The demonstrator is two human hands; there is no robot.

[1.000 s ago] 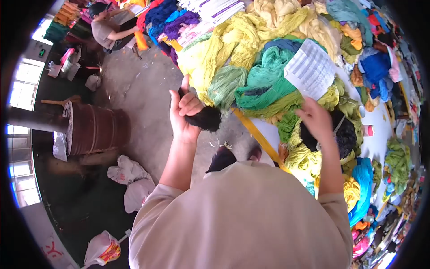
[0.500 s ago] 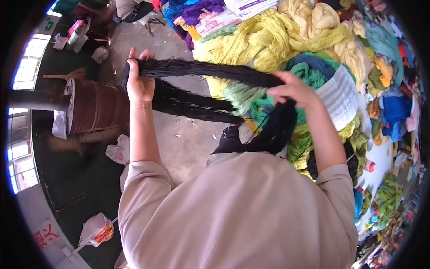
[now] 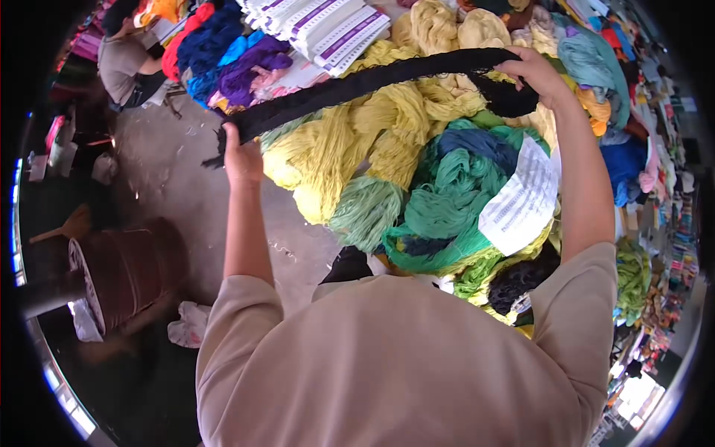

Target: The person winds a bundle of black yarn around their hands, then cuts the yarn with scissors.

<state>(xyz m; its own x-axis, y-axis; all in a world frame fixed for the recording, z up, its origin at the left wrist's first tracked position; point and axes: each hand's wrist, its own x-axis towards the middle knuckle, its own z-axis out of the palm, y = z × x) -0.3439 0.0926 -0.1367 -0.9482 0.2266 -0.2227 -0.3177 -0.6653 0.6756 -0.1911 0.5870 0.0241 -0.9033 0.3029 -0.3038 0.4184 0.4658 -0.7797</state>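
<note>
Left hand (image 3: 242,155) gripping one end, right hand (image 3: 535,74) gripping the other, and there's the black skein (image 3: 357,84), stretched crosswise between them! Its long axis slants higher in view toward the right, loose loop (image 3: 505,100) drooping by the right hand, yellow yarn (image 3: 328,145) spread beneath.

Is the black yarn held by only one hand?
No, the black yarn stretches between the left hand and the right hand, both gripping it.

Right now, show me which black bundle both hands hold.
The long black bundle stretched from left hand to right hand; the other bundle lies heaped near the white sheet.
</note>
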